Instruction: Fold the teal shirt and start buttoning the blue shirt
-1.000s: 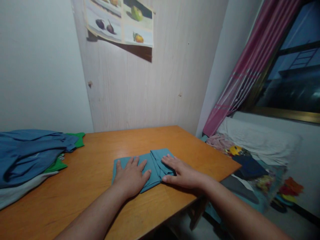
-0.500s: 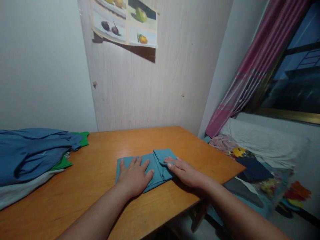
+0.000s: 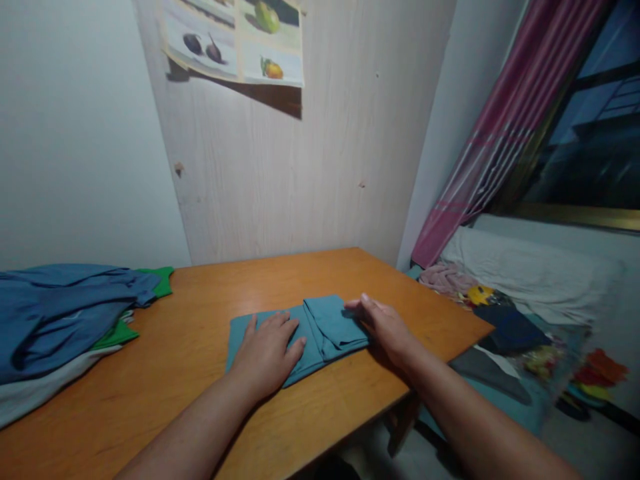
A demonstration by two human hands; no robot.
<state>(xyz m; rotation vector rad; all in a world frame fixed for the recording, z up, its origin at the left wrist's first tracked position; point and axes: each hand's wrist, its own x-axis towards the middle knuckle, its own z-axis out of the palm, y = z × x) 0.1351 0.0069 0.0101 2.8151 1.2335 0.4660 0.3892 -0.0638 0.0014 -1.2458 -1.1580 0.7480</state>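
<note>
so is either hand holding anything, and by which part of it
Nothing is visibly gripped: the left hand lies spread on the left part of the folded teal cloth; the right hand is at its right edge.

Folded cloth [image 3: 327,320]: plain teal, the centre of my clock
Table [image 3: 200,413]: warm orange-brown, faint grain
Clothes pile [image 3: 60,307], nine o'clock: slate blue over bright green and whitish grey
Poster [image 3: 275,43], eleven o'clock: cream-edged panels, fruit in green, orange, dark purple
Wall panel [image 3: 275,173], twelve o'clock: pale grey woodgrain
Curtain [image 3: 505,120], between one and two: magenta, pale stripes low down
</note>
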